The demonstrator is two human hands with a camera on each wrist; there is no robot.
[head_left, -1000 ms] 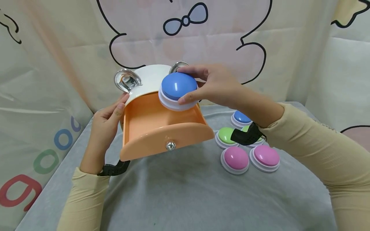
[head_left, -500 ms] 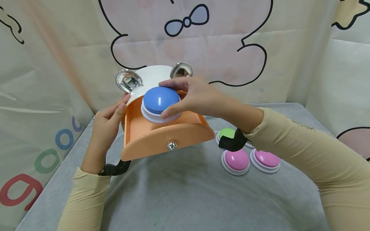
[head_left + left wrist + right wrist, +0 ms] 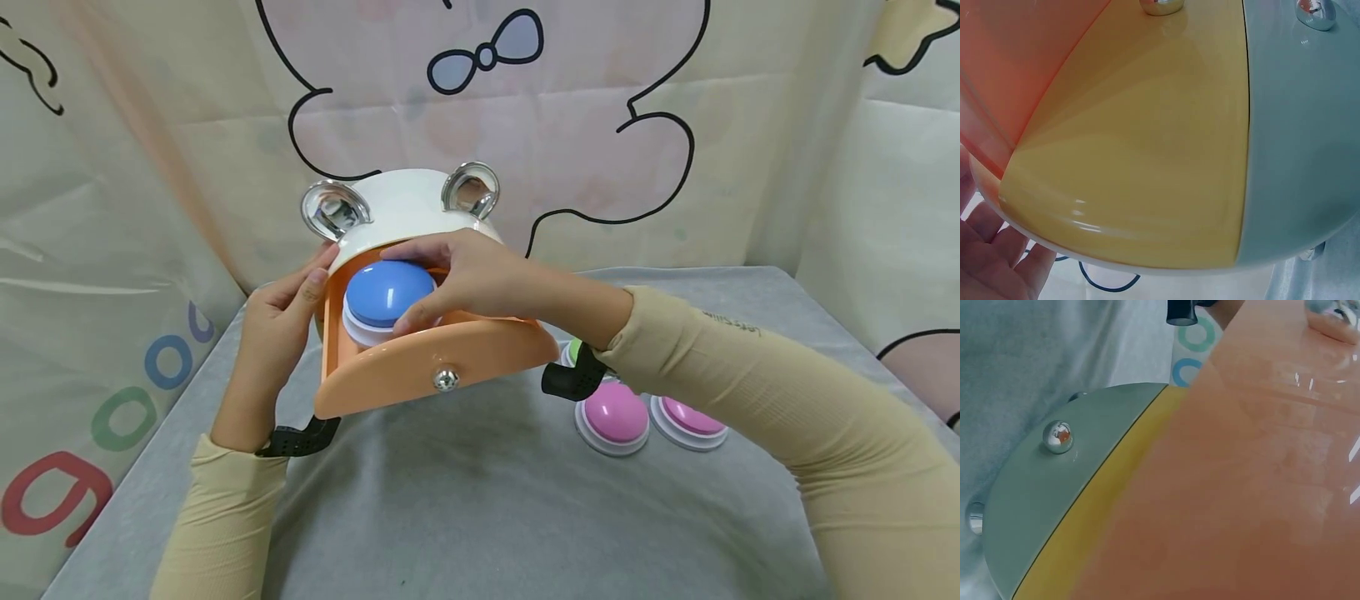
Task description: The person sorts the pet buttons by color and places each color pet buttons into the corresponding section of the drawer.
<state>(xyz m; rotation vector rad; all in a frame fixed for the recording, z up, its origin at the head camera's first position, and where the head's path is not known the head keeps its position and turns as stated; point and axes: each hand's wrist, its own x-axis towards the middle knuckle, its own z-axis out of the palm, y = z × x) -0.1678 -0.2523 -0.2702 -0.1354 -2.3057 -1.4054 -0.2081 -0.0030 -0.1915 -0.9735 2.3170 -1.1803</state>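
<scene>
I'm spotting one blue button (image 3: 388, 293), two pink buttons (image 3: 615, 412) and one green button (image 3: 574, 351) that's mostly hiding, so four are showing. The one toy box (image 3: 401, 200) is sporting three drawers (image 3: 375, 379), three shiny knobs (image 3: 446, 380) and two silver ears (image 3: 335, 210). Two hands (image 3: 282, 323) are getting in there too, plus two black straps (image 3: 302, 439) and one printed bow (image 3: 486, 57).

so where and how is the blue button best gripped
Probably by the white base of the blue button, from above and the right, where the right hand is: the dome is rounded, and the left wall of the orange drawer crowds its other side.
</scene>
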